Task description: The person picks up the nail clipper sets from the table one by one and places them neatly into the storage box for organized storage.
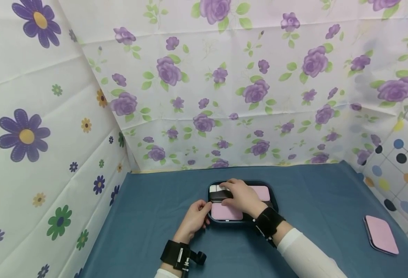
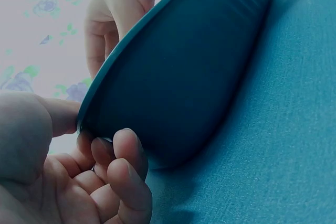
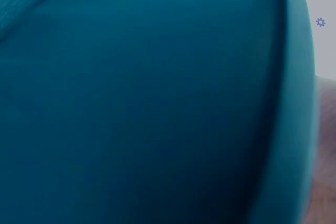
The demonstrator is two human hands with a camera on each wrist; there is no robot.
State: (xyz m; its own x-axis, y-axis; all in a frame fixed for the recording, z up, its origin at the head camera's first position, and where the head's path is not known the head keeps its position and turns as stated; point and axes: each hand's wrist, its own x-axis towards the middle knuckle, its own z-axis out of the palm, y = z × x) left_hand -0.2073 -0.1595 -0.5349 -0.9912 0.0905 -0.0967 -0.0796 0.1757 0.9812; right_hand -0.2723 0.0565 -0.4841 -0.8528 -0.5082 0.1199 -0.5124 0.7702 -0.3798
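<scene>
A dark blue oblong tray [image 1: 224,223] with rounded corners stands on the cloth, holding several flat pieces. My left hand [image 1: 196,217] pinches its left rim, thumb on top and fingers curled below, as the left wrist view shows on the tray's outer wall [image 2: 173,72]. Over the tray, my right hand [image 1: 243,197] reaches in, its thumb and fingers round a black piece with a white checked part [image 1: 215,188]. Pink rounded pieces lie in front [image 1: 224,211] and at the back right [image 1: 261,192]. Tray wall [image 3: 157,103] fills the right wrist view, hiding the fingertips.
A pink flat case [image 1: 381,234] with a dark edge lies on the blue cloth [image 1: 148,216] at the far right. Flower-patterned sheets [image 1: 204,96] stand at the back and left, and a dotted sheet [image 1: 398,170] at the right.
</scene>
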